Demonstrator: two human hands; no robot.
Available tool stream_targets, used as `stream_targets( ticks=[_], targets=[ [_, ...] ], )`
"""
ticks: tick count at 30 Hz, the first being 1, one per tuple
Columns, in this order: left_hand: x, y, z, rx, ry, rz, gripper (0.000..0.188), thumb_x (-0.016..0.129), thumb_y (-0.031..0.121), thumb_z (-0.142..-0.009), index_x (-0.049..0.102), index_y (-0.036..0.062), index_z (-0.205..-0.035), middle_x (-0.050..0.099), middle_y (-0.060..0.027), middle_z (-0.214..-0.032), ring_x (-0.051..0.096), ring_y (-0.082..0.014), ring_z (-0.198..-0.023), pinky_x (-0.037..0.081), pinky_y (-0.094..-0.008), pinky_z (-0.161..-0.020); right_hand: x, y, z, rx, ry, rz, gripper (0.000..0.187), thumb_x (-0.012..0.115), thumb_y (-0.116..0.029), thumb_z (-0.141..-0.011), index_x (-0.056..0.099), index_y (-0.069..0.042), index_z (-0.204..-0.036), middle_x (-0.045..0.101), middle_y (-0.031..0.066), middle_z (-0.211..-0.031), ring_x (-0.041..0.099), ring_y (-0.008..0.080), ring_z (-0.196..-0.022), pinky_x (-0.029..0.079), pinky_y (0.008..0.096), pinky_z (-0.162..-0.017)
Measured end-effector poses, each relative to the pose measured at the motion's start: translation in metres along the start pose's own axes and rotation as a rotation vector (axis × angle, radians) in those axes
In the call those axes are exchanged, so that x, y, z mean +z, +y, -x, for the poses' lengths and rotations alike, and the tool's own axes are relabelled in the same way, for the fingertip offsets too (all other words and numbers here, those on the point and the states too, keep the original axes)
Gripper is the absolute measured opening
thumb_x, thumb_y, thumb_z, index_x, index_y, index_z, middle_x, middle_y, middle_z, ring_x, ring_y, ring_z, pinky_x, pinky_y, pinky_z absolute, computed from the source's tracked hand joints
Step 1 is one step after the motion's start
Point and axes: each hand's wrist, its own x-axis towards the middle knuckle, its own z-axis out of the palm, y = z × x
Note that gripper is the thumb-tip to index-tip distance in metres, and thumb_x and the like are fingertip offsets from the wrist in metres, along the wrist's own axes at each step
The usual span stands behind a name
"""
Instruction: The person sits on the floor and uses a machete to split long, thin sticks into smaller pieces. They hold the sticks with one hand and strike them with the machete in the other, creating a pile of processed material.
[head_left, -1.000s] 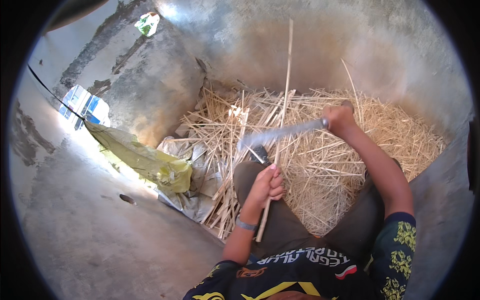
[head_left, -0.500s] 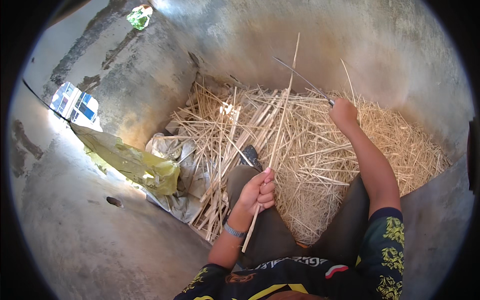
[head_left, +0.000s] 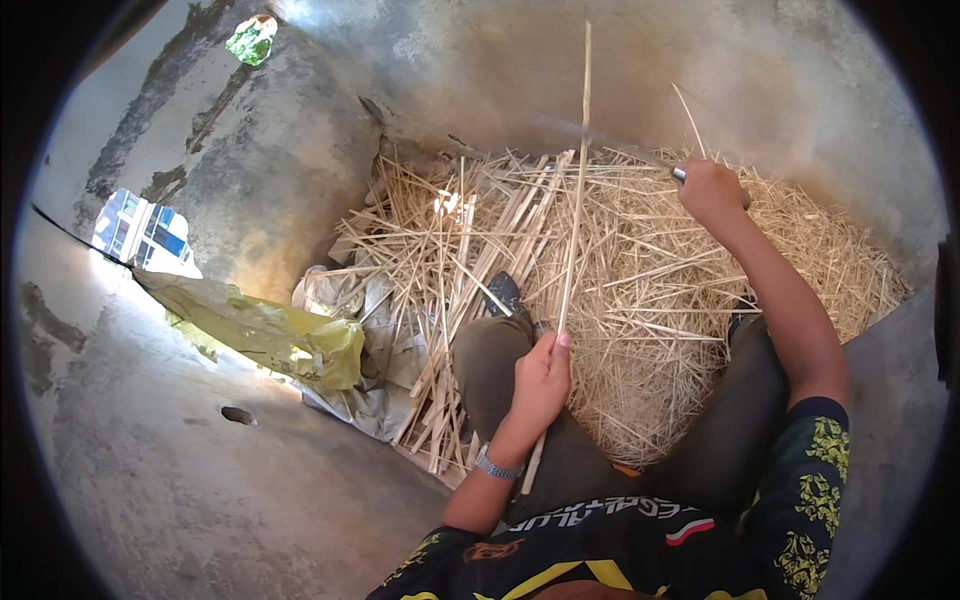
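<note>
- Yellow bag (head_left: 270,335): lies on the concrete at left.
- Split strips (head_left: 450,290): many already piled beside the knee.
- Left hand (head_left: 541,378): fist closed round an upright cane (head_left: 575,210); paring looks unfinished.
- Right hand (head_left: 712,190): clenched on a knife (head_left: 620,150), blade blurred near the cane.
- Shavings (head_left: 800,260): heaped at right.

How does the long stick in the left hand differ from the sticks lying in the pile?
The stick in the left hand stands nearly upright; the pile of sticks lies flat and criss-crossed on the floor. The held stick is single and longer-looking; the pile's sticks are many. Both are pale, straw-coloured and thin.
</note>
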Motion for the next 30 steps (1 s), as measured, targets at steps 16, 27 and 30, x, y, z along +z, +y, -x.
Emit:
stream_targets(
  ticks=[16, 27, 30],
  targets=[
    [0.005, 0.013, 0.01, 0.155, 0.122, -0.462, 0.024, 0.05, 0.016, -0.104, 0.049, 0.0018, -0.085, 0.053, -0.0236, -0.06, 0.058, -0.045, -0.057, 0.041, -0.0487, -0.047, -0.034, -0.015, 0.026, 0.141, -0.404, 0.087, 0.012, 0.061, -0.022, -0.093, 0.065, -0.012, -0.098, 0.056, -0.0023, -0.062, 0.051, 0.0101, -0.051, 0.037, 0.037, -0.047],
    [0.0, 0.02, 0.018, 0.201, 0.158, -0.428, 0.023, 0.05, 0.017, -0.104, 0.052, 0.002, -0.087, 0.056, -0.0248, -0.062, 0.061, -0.0456, -0.06, 0.043, -0.049, -0.048, -0.016, 0.0, 0.011, -0.018, -0.206, 0.092, 0.017, 0.059, -0.023, -0.093, 0.067, -0.009, -0.098, 0.063, 0.0026, -0.068, 0.063, 0.0165, -0.059, 0.049, 0.0396, -0.051],
    [0.003, 0.013, 0.02, 0.191, 0.129, -0.406, 0.025, 0.048, 0.017, -0.105, 0.053, 0.0013, -0.087, 0.055, -0.0229, -0.061, 0.061, -0.043, -0.057, 0.043, -0.0467, -0.048, -0.002, 0.014, 0.021, -0.027, -0.148, 0.014, 0.019, 0.056, -0.024, -0.095, 0.068, -0.009, -0.099, 0.064, 0.0038, -0.071, 0.065, 0.0181, -0.062, 0.054, 0.0395, -0.055]
  ],
)
